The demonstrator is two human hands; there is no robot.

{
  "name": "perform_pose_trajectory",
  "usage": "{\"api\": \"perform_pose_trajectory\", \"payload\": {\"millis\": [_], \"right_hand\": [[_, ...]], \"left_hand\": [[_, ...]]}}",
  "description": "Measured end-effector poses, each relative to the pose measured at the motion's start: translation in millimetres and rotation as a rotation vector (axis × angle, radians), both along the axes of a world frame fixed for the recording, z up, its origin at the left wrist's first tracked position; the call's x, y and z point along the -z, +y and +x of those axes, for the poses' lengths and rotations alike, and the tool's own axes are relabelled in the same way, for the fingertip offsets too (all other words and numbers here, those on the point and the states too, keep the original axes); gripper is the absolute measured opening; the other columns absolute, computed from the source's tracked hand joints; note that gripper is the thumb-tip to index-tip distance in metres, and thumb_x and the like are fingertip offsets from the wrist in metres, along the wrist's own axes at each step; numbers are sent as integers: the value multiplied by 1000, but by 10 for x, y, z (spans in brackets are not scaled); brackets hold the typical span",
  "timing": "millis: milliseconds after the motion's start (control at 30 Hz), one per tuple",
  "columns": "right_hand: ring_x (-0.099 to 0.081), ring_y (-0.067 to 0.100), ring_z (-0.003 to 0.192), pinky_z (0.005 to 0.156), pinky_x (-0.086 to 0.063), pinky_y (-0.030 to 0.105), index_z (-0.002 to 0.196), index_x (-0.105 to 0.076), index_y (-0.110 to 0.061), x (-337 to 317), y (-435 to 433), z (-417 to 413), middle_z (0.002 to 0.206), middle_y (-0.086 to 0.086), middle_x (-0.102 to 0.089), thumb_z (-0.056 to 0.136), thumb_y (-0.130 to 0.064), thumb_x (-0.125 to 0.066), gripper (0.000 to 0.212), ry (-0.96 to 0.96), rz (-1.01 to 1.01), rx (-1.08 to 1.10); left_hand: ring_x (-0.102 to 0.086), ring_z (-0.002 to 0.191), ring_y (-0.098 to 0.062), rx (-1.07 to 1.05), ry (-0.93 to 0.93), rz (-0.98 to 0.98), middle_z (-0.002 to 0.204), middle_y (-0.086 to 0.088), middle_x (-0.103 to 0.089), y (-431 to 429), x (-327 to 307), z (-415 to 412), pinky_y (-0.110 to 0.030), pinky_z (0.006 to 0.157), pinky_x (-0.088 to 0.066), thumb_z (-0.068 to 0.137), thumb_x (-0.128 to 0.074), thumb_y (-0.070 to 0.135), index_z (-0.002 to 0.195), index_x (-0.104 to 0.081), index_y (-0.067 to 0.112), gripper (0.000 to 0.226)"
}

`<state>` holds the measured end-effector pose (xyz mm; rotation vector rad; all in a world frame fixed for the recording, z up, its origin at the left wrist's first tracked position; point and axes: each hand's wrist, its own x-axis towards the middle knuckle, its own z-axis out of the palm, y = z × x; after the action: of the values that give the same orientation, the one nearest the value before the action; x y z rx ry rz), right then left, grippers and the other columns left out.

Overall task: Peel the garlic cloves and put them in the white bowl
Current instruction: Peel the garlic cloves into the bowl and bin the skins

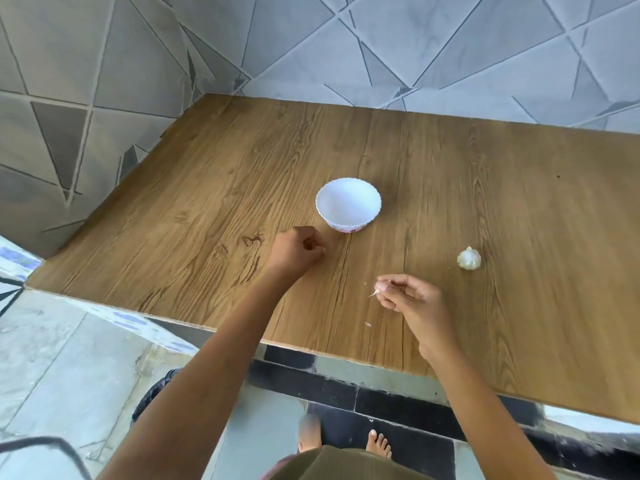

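Probably slippery once bare (skin papery, light), the garlic clove (380,288) sits tip-pinched in the right hand (407,299); left hand (297,251) curled, contents hidden.

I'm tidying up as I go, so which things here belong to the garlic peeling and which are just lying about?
For the job: white bowl, garlic bulb, garlic clove pinched by the right hand.
Lying about: peel scrap on the wooden table.

home kitchen | tiled wall (415,46) | wooden counter (242,174) | stone floor (62,368)
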<state>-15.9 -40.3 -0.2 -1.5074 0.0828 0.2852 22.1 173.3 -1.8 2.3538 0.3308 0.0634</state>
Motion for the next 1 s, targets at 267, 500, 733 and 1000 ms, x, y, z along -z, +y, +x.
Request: {"api": "perform_pose_trajectory", "payload": {"millis": [267,500,733,1000], "right_hand": [[-70,14,90,72,-54,16,102,-70,-8,0,-49,-28,97,5,-72,84,0,-65,21,89,106,-1],[-70,14,78,73,-55,20,93,-71,-12,-56,-29,-41,86,5,-74,80,-4,-69,15,120,176,16],[-69,8,73,67,-53,16,90,-70,-11,-67,-86,-123,77,0,-74,81,-2,-68,13,20,146,21],[-67,11,69,66,-53,18,87,-71,-8,-64,-167,-129,78,8,-73,82,-5,-68,6,43,90,-59]], "left_hand": [[-57,61,4,55,-211,-88,77,8,-69,-60,-63,-258,-7,62,-41,85,-67,9,91,-74,14,11],[-69,77,-16,197,35,-659,83,-2,-73,-543,-169,-573,-26,72,-58,80,-72,8,92,-71,16,14],[-67,71,-10,203,115,-721,78,-7,-71,-697,-233,-590,-20,67,-56,83,-69,6,90,-70,8,7],[-65,65,-7,305,-3,-359,74,2,-71,-681,-264,-550,-19,66,-54,78,-75,9,83,-72,12,6]]}}
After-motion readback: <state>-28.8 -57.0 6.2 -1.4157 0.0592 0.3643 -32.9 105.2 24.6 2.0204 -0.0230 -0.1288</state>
